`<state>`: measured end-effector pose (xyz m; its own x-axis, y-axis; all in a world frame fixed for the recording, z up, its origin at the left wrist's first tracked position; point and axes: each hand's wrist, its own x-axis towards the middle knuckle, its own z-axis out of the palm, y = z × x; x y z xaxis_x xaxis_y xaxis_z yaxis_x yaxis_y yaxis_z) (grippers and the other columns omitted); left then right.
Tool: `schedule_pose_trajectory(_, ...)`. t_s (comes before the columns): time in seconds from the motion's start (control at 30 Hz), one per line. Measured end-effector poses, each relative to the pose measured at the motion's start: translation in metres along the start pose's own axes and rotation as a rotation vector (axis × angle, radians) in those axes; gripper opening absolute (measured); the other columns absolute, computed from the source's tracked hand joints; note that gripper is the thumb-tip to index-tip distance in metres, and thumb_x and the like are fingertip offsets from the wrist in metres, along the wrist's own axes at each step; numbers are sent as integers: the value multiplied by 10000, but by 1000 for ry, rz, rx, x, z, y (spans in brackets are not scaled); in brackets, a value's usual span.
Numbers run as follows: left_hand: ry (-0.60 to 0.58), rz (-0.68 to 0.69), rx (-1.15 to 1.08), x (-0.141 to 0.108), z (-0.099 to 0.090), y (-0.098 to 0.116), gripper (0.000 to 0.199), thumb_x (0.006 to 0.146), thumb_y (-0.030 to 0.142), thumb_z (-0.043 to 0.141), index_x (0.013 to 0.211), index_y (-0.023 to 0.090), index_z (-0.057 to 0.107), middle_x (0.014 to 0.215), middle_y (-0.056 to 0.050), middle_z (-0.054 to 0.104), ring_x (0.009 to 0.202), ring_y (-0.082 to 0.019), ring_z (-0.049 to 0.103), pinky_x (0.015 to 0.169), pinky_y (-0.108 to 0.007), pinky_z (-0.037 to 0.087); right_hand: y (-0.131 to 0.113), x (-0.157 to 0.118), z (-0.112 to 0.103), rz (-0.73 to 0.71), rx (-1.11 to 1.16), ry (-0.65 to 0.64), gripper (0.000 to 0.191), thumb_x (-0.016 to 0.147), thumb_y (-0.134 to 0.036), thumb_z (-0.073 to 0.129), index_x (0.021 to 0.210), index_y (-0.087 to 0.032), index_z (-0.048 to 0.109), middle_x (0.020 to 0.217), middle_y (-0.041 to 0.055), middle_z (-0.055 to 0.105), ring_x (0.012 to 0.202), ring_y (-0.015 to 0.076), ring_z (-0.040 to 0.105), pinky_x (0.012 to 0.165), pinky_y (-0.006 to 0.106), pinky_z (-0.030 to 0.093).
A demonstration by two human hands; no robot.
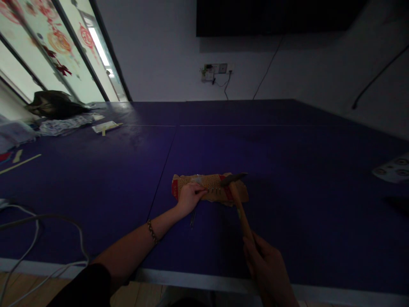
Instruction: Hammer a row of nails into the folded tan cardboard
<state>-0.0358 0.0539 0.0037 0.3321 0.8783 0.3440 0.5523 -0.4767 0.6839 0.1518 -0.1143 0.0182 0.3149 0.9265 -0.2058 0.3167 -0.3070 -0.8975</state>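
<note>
A hammer [242,213] with a wooden handle and a dark head is gripped by my right hand [268,264], fingers wrapped round the handle's lower part. Its head hovers over or rests on the right side of a brown and red patterned slab [213,182] with ragged edges; I cannot tell if they touch. Several thin nails [216,192] stand in a row in the slab. Over the slab's left half, my left hand [191,197] pinches what looks like a nail at the row's left end, mostly hidden by the fingertips. Loose nails [192,218] lie just below that hand.
Everything rests on a large purple table [287,153] with a pale front edge. Cables [76,230] loop at the left front. A white tray [105,126], plastic bags [64,124] and a dark bag [57,104] lie back left. A power strip [394,168] sits far right.
</note>
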Motion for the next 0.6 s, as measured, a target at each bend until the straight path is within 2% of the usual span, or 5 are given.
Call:
schedule_pose_trajectory(0.23,-6,11,7,0,-1,0,75,755,158,662,713,153,725,753,-41,718,713,-166,652,715,-273,508,1,-2,0,34,-10,-34,590,737,-531,471,1080,-75,622,422,-63,458,358,114,438,343,222,350)
schedule_pose_trajectory(0.43,-18,23,11,-1,-2,0,85,765,164,652,719,165,723,739,-28,719,720,-163,655,731,-274,505,-1,-1,-1,30,-11,-30,546,711,-552,490,991,-113,657,427,-64,466,374,116,454,359,225,361)
schedule_pose_trajectory(0.6,-15,18,11,-1,-2,1,82,756,162,663,702,166,725,739,-30,718,725,-169,654,739,-285,503,8,0,2,33,25,-50,506,752,-539,483,991,-124,646,411,-74,450,346,110,444,344,218,359)
